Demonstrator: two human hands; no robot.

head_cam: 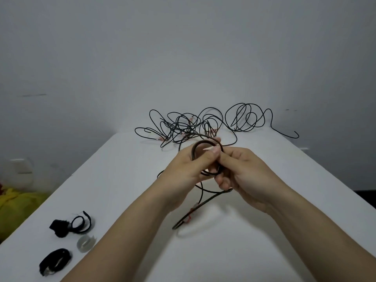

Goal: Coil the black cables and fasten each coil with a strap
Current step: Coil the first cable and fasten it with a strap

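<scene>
Both hands meet above the middle of the white table (122, 180), holding a small coil (203, 141) of black cable between them. The left hand (189, 167) grips the coil's left side, its thumb pressed over the turns and its fingers (214, 153) clamped round them from behind. The right hand (246, 174) holds the right side, with its fingers (223, 182) curled in and closed on the turns near the bottom of the ring. The coil stands roughly upright, lifted clear of the table, and its top arc shows above the knuckles.

From under the hands the loose tail (201, 193) of the same cable hangs down and lies on the table in a long narrow loop that reaches toward the near edge. Two small red tags (188, 219) sit on that loop; what they say is too blurred to read.

At the far end of the table lies a tangle of black cables (189, 126), many loose loops crossing each other, with a rounder bunch of loops (244, 117) to its right and one end trailing off further right. Small pale labels show among the loops.

Near the left front corner lie the straps, well apart from the hands: a black strap curled in a ring (81, 223) beside a crumpled black piece (60, 227), a grey curled strap (85, 243) just below, and a flat black strap (55, 261) nearest the edge.

Off the table to the left lies a yellow cloth (16, 204).
</scene>
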